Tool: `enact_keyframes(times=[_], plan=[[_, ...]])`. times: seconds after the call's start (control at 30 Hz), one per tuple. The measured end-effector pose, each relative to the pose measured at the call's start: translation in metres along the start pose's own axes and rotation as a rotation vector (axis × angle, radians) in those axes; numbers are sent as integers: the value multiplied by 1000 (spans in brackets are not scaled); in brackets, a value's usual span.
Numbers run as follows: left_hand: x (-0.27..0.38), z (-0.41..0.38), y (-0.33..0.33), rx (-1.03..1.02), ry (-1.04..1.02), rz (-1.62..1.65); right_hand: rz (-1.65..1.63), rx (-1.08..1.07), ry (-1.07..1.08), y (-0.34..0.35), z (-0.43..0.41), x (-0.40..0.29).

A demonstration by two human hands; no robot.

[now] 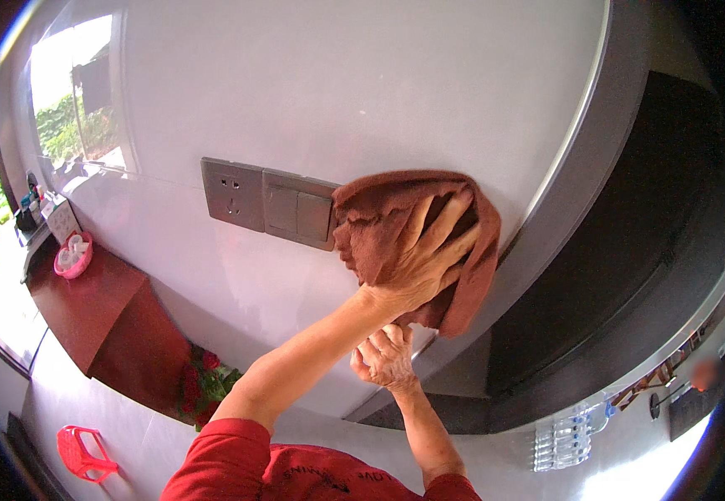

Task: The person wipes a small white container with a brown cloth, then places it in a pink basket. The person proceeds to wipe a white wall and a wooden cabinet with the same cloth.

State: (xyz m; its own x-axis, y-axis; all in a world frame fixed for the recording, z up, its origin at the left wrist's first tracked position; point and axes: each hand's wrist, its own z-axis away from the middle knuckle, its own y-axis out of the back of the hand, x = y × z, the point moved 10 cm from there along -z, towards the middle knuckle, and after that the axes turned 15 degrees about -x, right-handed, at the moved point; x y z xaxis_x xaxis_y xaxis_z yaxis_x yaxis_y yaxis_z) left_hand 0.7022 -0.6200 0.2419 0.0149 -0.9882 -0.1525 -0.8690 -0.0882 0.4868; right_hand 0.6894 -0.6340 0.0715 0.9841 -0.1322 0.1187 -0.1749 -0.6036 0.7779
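Observation:
My left hand (428,263), fingers spread, presses a brown cloth (375,250) flat against the glossy white wall (243,94). The cloth's left edge meets the right end of a dark grey light switch plate (297,210). A matching wall socket (233,194) adjoins that plate on its left. Just under the cloth's lower edge is my right hand (387,357), its fingers curled. Whether those fingers grip a fold of the cloth is hidden.
The wall ends at a grey doorway frame (588,144) on the right. To the left are a red-brown cabinet (99,300) with a pink basket (74,257), red flowers (209,382), and a red plastic stool (84,454). Several clear bottles (563,441) stand at lower right.

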Motion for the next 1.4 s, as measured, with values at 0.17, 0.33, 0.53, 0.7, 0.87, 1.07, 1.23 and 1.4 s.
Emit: enact_keyframes(times=[0.17, 0.33, 0.53, 0.7, 0.87, 1.07, 1.23, 1.4], plan=[[2, 42, -29, -87, -28, -54, -133, 97, 62, 12, 17, -2], [-5, 68, -37, -89, 9, 53, -85, 200, 2, 62, 30, -5], [22, 23, -11, -142, -122, -91, -13, 380, -126, 107, 46, 25], [23, -26, 6, -2, -51, 36, -103, 338, -246, 95, 57, 47], [15, -62, 18, 88, -97, 198, -102, 209, -296, 77, 52, 50], [0, -11, 2, 82, 29, 141, 28, 128, -283, 56, 54, 48], [-11, 74, -41, -109, 112, 134, 108, 130, -297, 46, 58, 48], [-21, 153, -82, -125, 180, 168, 166, 52, -315, 45, 48, 45]])
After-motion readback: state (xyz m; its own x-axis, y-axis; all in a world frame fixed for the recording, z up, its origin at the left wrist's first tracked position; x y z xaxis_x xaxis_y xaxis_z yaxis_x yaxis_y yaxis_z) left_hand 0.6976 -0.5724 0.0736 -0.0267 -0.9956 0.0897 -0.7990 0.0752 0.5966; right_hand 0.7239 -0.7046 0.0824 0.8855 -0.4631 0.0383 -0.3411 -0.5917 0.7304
